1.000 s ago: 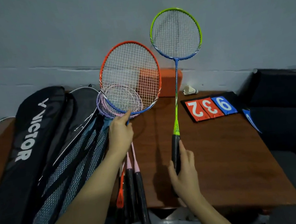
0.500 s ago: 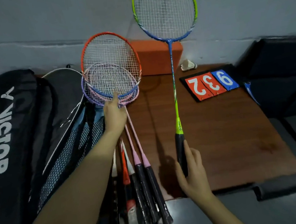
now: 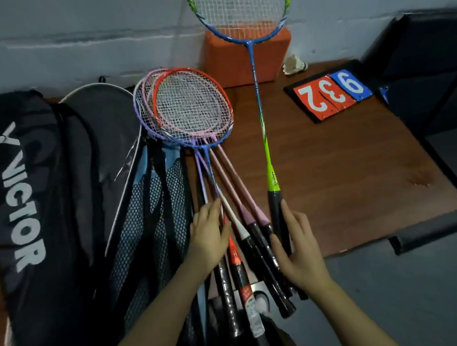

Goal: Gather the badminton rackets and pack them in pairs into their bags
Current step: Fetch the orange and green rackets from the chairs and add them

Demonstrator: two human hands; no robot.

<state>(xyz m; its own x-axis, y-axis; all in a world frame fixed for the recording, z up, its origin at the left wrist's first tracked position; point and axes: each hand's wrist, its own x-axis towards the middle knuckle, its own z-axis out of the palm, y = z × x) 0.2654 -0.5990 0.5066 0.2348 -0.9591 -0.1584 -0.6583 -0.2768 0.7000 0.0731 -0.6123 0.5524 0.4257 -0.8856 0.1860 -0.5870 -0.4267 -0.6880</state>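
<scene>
Now the right hand (image 3: pixel 299 252) grips the green racket (image 3: pixel 267 152) upright, while the left hand (image 3: pixel 209 234) rests open-fingered on the stacked rackets (image 3: pixel 188 112).

Wall: (image 3: pixel 68 26) grey painted surface, with a rough pale horizontal seam running across it above the worktop.
Worktop: (image 3: pixel 348 178) reddish-brown wood grain, set against the wall; a small scuffed patch lies near its right edge.
Block: orange block (image 3: pixel 228 66) standing at the back of the worktop, touching the wall.
Seat: dark padded furniture (image 3: pixel 435 69) just beside the worktop's right side.
Floor: (image 3: pixel 428 293) grey, visible below the worktop's near edge.
Light: dim and even; colours muted.
</scene>
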